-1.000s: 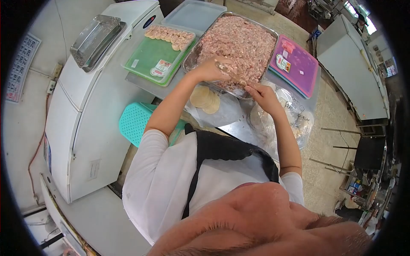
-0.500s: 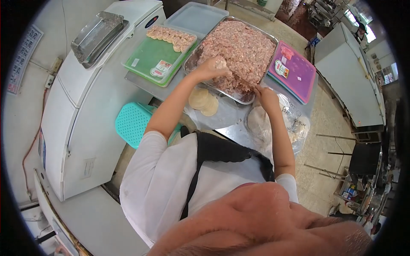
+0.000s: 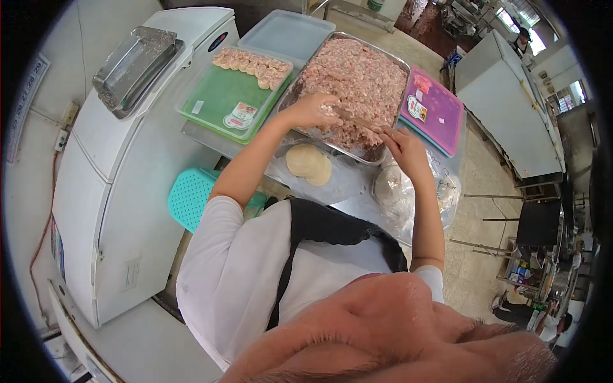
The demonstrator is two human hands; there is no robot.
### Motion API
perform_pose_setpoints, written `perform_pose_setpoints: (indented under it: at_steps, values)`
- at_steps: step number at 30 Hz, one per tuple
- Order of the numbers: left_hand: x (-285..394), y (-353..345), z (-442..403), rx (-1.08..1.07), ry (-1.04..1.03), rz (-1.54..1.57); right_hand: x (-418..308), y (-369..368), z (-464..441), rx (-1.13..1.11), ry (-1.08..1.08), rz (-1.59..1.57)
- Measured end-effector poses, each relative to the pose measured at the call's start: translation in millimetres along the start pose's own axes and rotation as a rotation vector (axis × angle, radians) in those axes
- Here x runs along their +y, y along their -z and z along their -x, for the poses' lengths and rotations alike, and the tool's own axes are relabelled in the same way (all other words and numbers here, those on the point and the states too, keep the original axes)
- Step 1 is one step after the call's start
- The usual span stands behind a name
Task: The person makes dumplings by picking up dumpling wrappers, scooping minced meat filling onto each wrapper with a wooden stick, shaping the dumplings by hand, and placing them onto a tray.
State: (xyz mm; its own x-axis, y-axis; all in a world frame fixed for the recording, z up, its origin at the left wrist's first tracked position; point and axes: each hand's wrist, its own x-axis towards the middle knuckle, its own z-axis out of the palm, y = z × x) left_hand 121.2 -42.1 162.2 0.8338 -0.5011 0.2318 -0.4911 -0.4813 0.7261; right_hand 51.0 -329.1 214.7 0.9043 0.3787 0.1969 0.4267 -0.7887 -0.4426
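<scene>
My left hand [image 3: 311,110] is cupped over the near left side of a metal tray [image 3: 350,155] of ground meat mixture [image 3: 357,73]. In its curled fingers is a pale dough wrapper [image 3: 329,110], partly hidden. My right hand [image 3: 406,149] is closed round the end of a thin flat spreader [image 3: 361,121], whose far end reaches the wrapper. Just below the tray, a few round dough wrappers [image 3: 309,164] lie overlapping on a clear plastic sheet [image 3: 345,183]. Left of the tray, filled dumplings [image 3: 252,64] stand in rows along the far side of a green tray [image 3: 214,96].
A purple lid [image 3: 440,118] lies right of the meat tray, and a clear lidded box [image 3: 287,35] stands behind. Near my right forearm is a plastic bag [image 3: 394,191]. A white freezer [image 3: 140,191] and turquoise stool [image 3: 190,196] are at left. A person [image 3: 522,41] is far back.
My left hand has turned and drawn closer to my right hand. The spreader has lifted from the meat to the wrapper. The whole view has shifted slightly.
</scene>
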Motion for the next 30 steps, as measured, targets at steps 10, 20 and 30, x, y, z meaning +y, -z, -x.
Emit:
perform_pose_setpoints:
  at_steps: [10, 20, 30]
  values:
    - [-12, 82, 25, -0.096, -0.104, 0.226, -74, -3, -36, 0.079, -0.044, -0.127]
    - [-86, 136, 53, -0.086, 0.0, 0.019, -102, -86, -51, 0.148, 0.003, -0.108]
    - [-213, 160, 76, 0.163, 0.302, -0.23, -67, -120, 38, 0.237, -0.656, -0.611]
